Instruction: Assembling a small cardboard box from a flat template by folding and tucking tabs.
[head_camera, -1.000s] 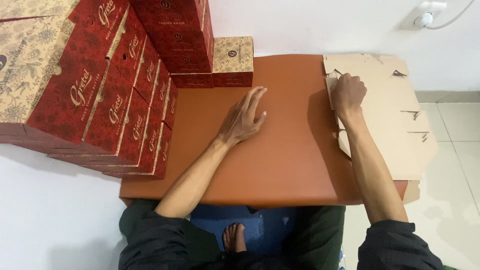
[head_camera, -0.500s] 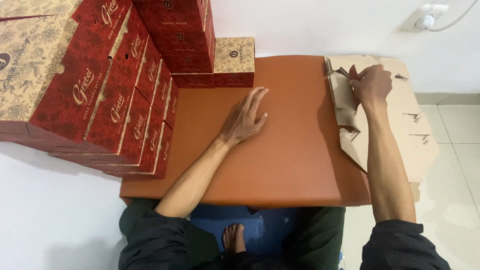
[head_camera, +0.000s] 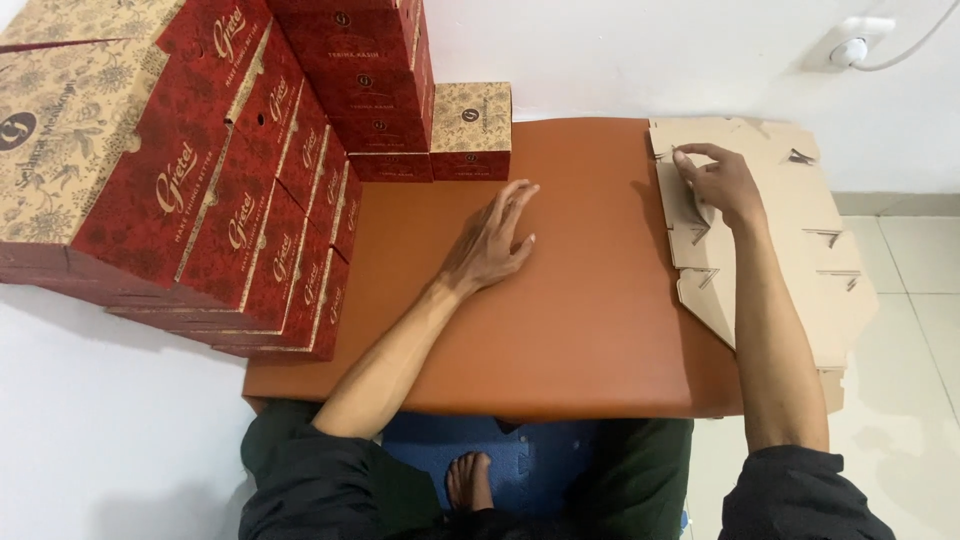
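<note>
Since the earlier frames the right hand (head_camera: 722, 182) has travelled up the stack of flat cardboard blanks (head_camera: 790, 240) toward its far edge, while the left hand (head_camera: 492, 242) has stayed where it was. In the head view, the right hand now has its fingers (head_camera: 692, 156) curled onto the top blank near the far left corner, seemingly pinching or lifting its edge; whether the sheet is truly gripped I cannot tell. The left hand lies flat and open, fingers spread, on the bare brown table (head_camera: 570, 330), holding nothing. The blanks sit under and to the right of the right hand, overhanging the table's right edge. Left of the left hand rise stacks of finished red and gold boxes (head_camera: 200, 200), with one small box (head_camera: 470, 130) just beyond its fingertips. The step in hand looks like peeling one blank off the stack; the next move probably calls for separating a single sheet cleanly and drawing it to the space beside the left hand.
</note>
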